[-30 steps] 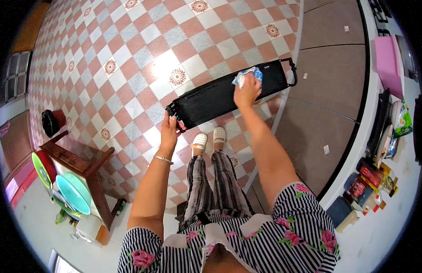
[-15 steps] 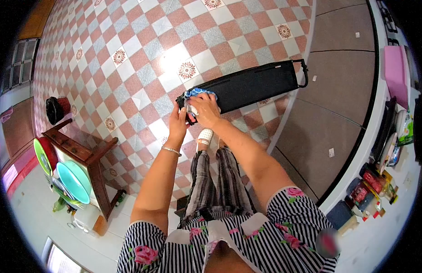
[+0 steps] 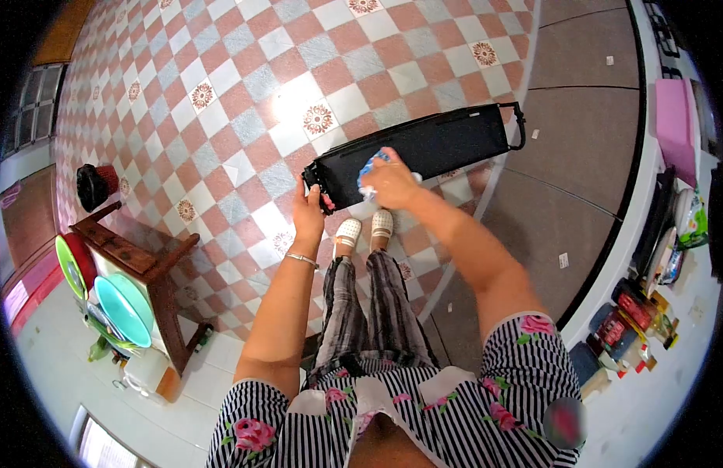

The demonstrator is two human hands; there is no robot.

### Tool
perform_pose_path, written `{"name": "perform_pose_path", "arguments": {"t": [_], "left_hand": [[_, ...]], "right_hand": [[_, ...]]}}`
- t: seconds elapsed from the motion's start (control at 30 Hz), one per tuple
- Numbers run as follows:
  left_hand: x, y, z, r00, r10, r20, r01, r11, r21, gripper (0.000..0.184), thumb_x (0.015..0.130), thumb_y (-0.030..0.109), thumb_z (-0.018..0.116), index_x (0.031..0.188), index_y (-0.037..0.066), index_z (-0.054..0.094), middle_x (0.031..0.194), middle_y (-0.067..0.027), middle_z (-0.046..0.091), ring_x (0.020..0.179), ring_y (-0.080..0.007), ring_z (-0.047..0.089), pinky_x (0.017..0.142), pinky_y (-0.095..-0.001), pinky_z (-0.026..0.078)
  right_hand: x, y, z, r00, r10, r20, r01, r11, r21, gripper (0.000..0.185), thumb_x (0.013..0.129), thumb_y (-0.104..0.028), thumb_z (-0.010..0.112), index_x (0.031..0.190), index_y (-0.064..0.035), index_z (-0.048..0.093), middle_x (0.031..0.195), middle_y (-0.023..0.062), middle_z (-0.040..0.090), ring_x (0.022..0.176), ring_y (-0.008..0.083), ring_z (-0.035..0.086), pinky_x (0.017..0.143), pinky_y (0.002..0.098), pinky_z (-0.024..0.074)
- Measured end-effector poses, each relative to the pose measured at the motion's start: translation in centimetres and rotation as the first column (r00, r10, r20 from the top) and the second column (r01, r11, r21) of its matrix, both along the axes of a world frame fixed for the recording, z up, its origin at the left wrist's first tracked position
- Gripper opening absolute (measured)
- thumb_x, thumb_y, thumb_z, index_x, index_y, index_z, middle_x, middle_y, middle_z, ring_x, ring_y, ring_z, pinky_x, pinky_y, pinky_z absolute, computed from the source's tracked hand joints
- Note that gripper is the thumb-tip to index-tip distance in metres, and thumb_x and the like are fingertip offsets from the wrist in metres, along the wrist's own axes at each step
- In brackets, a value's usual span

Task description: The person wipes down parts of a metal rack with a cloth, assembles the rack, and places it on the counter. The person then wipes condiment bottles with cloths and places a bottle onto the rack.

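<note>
A long black case-like thing with a loop handle stretches from my left hand toward the right; its exact kind does not show. My left hand grips its left end, thumb on the near side and fingers partly hidden. A small pinkish-red bit shows beside that thumb. My right hand is closed on a blue-and-white patterned cloth, pressed against the black surface left of its middle. Part of the cloth is hidden under the fingers.
Checkered floor tiles surround me, with a dark grey slab on the right. At left stand a wooden bench with a turquoise basin and a bin with a black bag. Packets and jars line the right side.
My right hand has moved the cloth from the left end of the black thing rightward along its surface. My left hand stays at the left end. Both shoes now show.
</note>
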State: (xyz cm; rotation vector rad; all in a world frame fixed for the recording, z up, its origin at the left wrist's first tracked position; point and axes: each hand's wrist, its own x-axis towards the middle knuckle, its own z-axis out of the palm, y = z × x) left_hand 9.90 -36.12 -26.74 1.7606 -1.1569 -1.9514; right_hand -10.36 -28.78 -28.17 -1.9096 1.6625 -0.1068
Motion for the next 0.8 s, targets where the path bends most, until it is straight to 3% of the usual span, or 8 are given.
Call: {"name": "perform_pose_path", "arguments": {"t": [0.13, 0.27, 0.33, 0.43, 0.5, 0.57, 0.67, 0.8], "left_hand": [[0.2, 0.2, -0.5, 1.0, 0.018, -0.013, -0.018, 1.0, 0.003, 0.064, 0.096, 0.022, 0.046, 0.146, 0.009, 0.01, 0.066, -0.0022, 0.056, 0.056, -0.0102, 0.054, 0.044, -0.0211, 0.041], [0.2, 0.3, -0.5, 0.998, 0.047, -0.029, -0.047, 0.999, 0.012, 0.068, 0.096, 0.023, 0.046, 0.147, 0.009, 0.003, 0.066, -0.0022, 0.055, 0.056, -0.0108, 0.054, 0.046, -0.0216, 0.042], [0.0, 0.3, -0.2, 0.998, 0.047, -0.028, -0.047, 0.999, 0.024, 0.069, 0.096, 0.023, 0.047, 0.147, 0.008, 0.002, 0.066, -0.002, 0.054, 0.056, -0.011, 0.054, 0.047, -0.0221, 0.043], [-0.1, 0.3, 0.1, 0.998, 0.066, -0.008, -0.065, 0.996, 0.064, 0.069, 0.095, 0.025, 0.047, 0.147, 0.009, 0.004, 0.066, -0.0007, 0.053, 0.058, -0.0109, 0.053, 0.05, -0.0238, 0.044], [0.2, 0.3, 0.0, 0.999, 0.03, -0.016, -0.029, 0.998, 0.052, 0.068, 0.095, 0.025, 0.047, 0.147, 0.01, 0.005, 0.067, -0.0005, 0.053, 0.058, -0.0108, 0.053, 0.051, -0.0241, 0.045], [-0.2, 0.1, 0.5, 1.0, 0.004, -0.006, -0.004, 0.997, 0.071, 0.066, 0.095, 0.025, 0.045, 0.147, 0.013, 0.007, 0.068, -0.0002, 0.053, 0.06, -0.0106, 0.053, 0.054, -0.0244, 0.046], [-0.3, 0.2, 0.7, 1.0, 0.002, 0.027, -0.004, 0.999, 0.05, 0.064, 0.096, 0.026, 0.044, 0.147, 0.013, 0.008, 0.068, 0.0, 0.052, 0.06, -0.0104, 0.053, 0.054, -0.024, 0.046], [-0.2, 0.2, 0.7, 0.999, -0.035, 0.022, 0.034, 0.999, 0.043, 0.065, 0.096, 0.026, 0.044, 0.147, 0.013, 0.008, 0.069, 0.0001, 0.053, 0.061, -0.0102, 0.053, 0.054, -0.0245, 0.046]], "right_hand": [[-7.1, 3.3, 0.3, 0.988, -0.056, -0.146, 0.05, 0.998, -0.041, 0.02, 0.066, -0.015, 0.064, 0.084, -0.0227, 0.069, 0.088, 0.0032, 0.066, 0.099, 0.0231, 0.057, 0.104, 0.0513, 0.0233], [-14.4, 7.2, 0.1, 0.919, -0.327, -0.221, 0.308, 0.944, -0.115, 0.02, 0.067, -0.008, 0.061, 0.083, -0.0188, 0.068, 0.085, 0.0041, 0.066, 0.096, 0.0243, 0.055, 0.1, 0.0539, 0.0237], [-15.3, 8.6, -0.2, 0.767, -0.558, -0.318, 0.545, 0.827, -0.136, 0.02, 0.068, -0.007, 0.061, 0.083, -0.0182, 0.068, 0.087, 0.0047, 0.065, 0.095, 0.0253, 0.054, 0.094, 0.0525, 0.0281], [-10.9, 8.6, -3.0, 0.575, -0.794, -0.199, 0.693, 0.601, -0.397, 0.022, 0.069, -0.006, 0.061, 0.086, -0.0179, 0.068, 0.091, 0.0042, 0.063, 0.096, 0.0262, 0.051, 0.087, 0.0493, 0.0313], [-5.4, 6.5, -1.2, 0.633, -0.739, -0.228, 0.694, 0.673, -0.256, 0.029, 0.068, -0.007, 0.062, 0.095, -0.0185, 0.065, 0.101, 0.0039, 0.057, 0.1, 0.0259, 0.047, 0.081, 0.0462, 0.0318], [0.3, 4.3, -0.6, 0.707, -0.707, -0.001, 0.692, 0.692, -0.205, 0.038, 0.066, -0.008, 0.064, 0.102, -0.0192, 0.062, 0.105, 0.003, 0.056, 0.104, 0.0258, 0.047, 0.084, 0.0455, 0.0327], [6.2, 2.3, -2.9, 0.904, -0.427, 0.03, 0.424, 0.883, -0.201, 0.038, 0.076, -0.013, 0.058, 0.113, -0.0179, 0.06, 0.119, 0.003, 0.053, 0.118, 0.0224, 0.042, 0.098, 0.0536, 0.0249], [3.6, 1.5, -3.7, 0.977, -0.212, 0.013, 0.209, 0.948, -0.24, 0.039, 0.08, -0.01, 0.054, 0.116, -0.0236, 0.06, 0.132, -0.001, 0.048, 0.128, 0.0201, 0.036, 0.104, 0.0598, 0.0193]]}}
